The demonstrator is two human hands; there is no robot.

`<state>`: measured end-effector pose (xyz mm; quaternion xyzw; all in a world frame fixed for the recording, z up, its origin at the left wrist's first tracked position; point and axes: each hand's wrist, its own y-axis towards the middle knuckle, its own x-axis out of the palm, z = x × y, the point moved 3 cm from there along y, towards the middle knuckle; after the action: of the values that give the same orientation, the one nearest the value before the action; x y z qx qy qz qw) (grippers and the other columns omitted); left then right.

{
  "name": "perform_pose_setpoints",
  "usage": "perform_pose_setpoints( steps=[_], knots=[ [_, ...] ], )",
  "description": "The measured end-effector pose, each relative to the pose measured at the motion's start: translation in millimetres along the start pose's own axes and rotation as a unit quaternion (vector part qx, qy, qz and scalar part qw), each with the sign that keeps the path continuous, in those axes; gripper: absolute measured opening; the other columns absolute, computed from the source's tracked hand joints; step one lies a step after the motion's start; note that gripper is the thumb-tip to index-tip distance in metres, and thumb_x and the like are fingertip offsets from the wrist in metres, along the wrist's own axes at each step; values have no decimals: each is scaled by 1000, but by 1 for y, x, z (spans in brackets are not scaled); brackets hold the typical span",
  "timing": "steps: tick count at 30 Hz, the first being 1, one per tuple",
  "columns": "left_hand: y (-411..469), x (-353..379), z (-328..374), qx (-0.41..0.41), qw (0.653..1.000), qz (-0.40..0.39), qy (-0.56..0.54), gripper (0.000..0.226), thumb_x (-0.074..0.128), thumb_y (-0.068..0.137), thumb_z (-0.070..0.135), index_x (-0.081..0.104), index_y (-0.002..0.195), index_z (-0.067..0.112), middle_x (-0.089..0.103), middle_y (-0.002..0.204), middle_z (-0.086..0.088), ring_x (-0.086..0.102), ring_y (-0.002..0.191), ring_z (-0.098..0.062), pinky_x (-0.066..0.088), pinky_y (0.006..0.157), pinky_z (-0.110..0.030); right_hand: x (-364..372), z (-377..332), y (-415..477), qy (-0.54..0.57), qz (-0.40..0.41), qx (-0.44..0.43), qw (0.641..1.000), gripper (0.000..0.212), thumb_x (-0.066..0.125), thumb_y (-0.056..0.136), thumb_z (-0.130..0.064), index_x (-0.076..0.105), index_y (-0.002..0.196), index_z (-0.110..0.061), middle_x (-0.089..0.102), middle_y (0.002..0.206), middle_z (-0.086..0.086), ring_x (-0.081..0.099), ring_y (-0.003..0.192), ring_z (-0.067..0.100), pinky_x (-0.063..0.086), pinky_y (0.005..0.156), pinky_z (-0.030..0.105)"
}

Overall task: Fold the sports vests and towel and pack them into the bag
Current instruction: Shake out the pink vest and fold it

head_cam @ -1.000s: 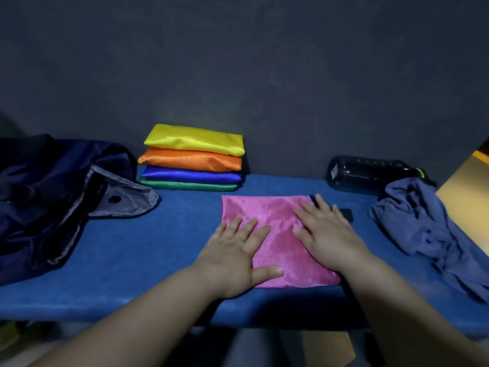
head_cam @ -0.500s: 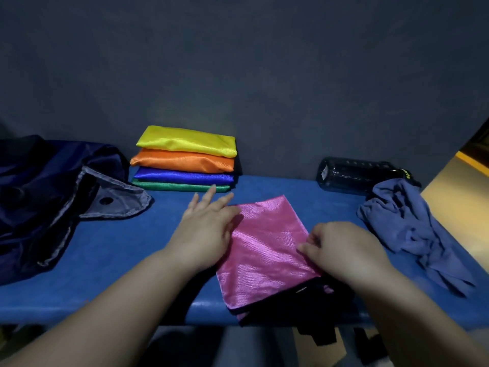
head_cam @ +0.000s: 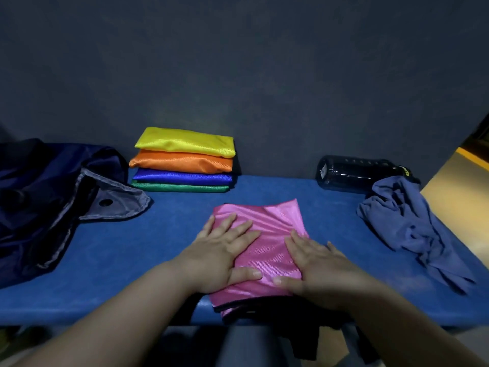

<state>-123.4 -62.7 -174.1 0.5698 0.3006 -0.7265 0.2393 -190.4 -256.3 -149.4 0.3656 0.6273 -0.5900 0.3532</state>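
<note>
Head cam shows my left hand (head_cam: 219, 255) and right hand (head_cam: 317, 271) lying flat, fingers straight, pressing side by side on the folded pink vest (head_cam: 267, 234) at the middle of the bench's (head_cam: 132, 260) front edge. The stack of folded vests (head_cam: 185, 165) sits at the back edge. The bag (head_cam: 47, 197) slumps at the left end, and the towel (head_cam: 407, 223) is crumpled at the right end, touching a dark bottle (head_cam: 354, 173).

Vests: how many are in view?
5. Stacked at the back, top down: yellow vest, orange vest, blue vest, green vest. In front, under left hand and right hand: pink vest.
</note>
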Motion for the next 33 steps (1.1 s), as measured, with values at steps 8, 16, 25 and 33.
perform_pose_setpoints(
  steps=[8,16,25,33],
  knots=[
    [-3,-26,-32,-225,954,121,-159,78,52,82,71,35,145,28,41,146,-1,29,137,-25,28,110,-37,-27,17,-7,106,196,89,971,72,50,90,-62,29,149,-25,35,148,1,36,134,23,36,108,38],
    [17,-32,-24,-317,922,92,-201,47,64,84,55,62,111,17,66,112,-2,61,104,-24,48,83,-31,-26,39,30,321,181,176,913,67,75,78,-50,50,127,-12,59,109,2,57,97,20,44,80,29],
    [38,-49,-20,-281,864,43,-416,44,82,58,25,70,97,8,74,95,-11,70,89,-27,56,87,-40,-29,45,40,646,118,78,750,32,79,69,8,69,99,2,75,84,15,72,72,27,55,69,32],
    [60,-118,-8,-104,750,209,-619,21,72,84,11,54,95,9,59,68,-3,53,47,-5,42,45,-18,-85,52,21,734,324,-80,591,27,70,80,4,66,105,-7,74,95,15,70,87,32,56,81,44]
  ],
)
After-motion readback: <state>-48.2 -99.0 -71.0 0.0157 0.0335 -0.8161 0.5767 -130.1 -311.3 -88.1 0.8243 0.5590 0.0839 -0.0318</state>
